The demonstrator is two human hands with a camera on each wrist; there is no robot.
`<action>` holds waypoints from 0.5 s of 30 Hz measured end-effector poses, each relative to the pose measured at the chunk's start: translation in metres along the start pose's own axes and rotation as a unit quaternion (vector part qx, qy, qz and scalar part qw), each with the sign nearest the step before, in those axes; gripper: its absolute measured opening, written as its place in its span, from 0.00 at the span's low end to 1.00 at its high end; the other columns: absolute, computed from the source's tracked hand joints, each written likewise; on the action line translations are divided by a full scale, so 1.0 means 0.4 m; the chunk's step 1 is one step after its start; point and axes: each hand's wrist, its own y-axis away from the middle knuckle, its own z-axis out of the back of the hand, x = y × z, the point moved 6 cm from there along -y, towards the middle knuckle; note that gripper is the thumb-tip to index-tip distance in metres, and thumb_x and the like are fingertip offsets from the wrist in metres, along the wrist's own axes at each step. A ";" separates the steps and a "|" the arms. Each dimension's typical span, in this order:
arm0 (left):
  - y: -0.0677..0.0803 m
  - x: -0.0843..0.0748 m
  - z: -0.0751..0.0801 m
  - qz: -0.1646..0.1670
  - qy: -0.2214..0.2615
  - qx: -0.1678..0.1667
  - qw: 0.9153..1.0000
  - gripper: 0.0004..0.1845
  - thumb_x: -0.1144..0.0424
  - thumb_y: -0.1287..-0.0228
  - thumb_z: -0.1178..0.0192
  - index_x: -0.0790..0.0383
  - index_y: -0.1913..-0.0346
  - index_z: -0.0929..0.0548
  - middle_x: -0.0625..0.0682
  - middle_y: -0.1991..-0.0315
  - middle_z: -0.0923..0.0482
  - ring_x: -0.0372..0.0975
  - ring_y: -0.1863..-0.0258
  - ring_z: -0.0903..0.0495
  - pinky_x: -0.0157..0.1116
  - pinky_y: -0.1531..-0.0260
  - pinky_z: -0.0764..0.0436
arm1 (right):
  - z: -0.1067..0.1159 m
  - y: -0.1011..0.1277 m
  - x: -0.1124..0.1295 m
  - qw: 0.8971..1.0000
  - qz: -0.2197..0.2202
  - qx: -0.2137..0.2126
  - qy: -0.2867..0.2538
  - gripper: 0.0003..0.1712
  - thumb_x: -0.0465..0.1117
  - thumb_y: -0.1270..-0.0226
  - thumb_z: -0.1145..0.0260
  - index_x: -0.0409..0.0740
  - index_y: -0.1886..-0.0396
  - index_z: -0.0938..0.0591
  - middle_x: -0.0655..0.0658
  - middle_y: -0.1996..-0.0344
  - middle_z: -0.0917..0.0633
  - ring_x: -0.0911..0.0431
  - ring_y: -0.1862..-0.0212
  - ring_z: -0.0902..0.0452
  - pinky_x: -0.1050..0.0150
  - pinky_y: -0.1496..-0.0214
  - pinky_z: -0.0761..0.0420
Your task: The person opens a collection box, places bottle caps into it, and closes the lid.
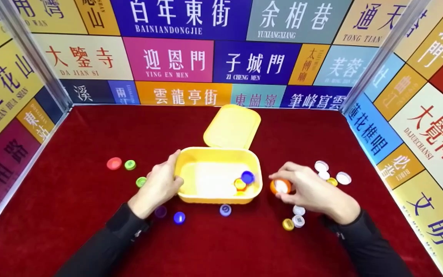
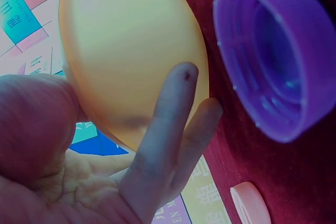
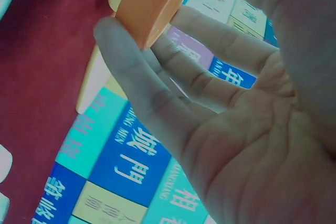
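Observation:
A yellow plastic box [image 1: 206,200] stands without its lid at the middle of the table. My left hand [image 1: 160,188] grips its left rim, thumb inside the wall and fingers outside, as the left wrist view also shows on the box wall [image 2: 131,40]. Toward the right end inside lie a blue bottle cap [image 1: 248,177] and a yellow cap [image 1: 239,184]. Just right of the box, my right hand [image 1: 312,188] pinches an orange bottle cap [image 1: 282,187] between thumb and fingers. The right wrist view shows this orange cap [image 3: 149,6] held at its edge, clear of the table.
Behind the box lies its yellow lid [image 1: 233,126]. Loose caps are spread about: red [image 1: 114,163] and green [image 1: 130,165] at left, blue [image 1: 179,218] and lilac [image 1: 225,210] in front, white [image 1: 343,178] and gold [image 1: 288,224] at right. Printed panels wall the red tabletop [image 1: 221,246].

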 end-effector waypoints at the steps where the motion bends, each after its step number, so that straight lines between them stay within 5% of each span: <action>1: 0.000 0.000 0.000 0.001 0.000 0.000 1.000 0.46 0.71 0.27 0.36 0.68 0.07 0.37 0.71 0.30 0.12 0.53 0.58 0.14 0.46 0.56 0.13 | 0.009 -0.007 0.001 1.000 0.003 -0.010 0.005 0.23 0.33 0.33 0.17 0.41 0.38 0.05 0.41 0.50 0.07 0.49 0.54 0.10 0.57 0.53 0.09; 15: 0.002 0.001 0.000 -0.002 -0.001 0.003 1.000 0.46 0.71 0.26 0.35 0.68 0.07 0.38 0.71 0.24 0.16 0.54 0.56 0.13 0.45 0.57 0.12 | 0.019 -0.143 0.035 0.999 -0.007 -0.029 -0.014 0.22 0.39 0.29 0.15 0.39 0.38 0.06 0.38 0.47 0.09 0.45 0.50 0.11 0.52 0.48 0.09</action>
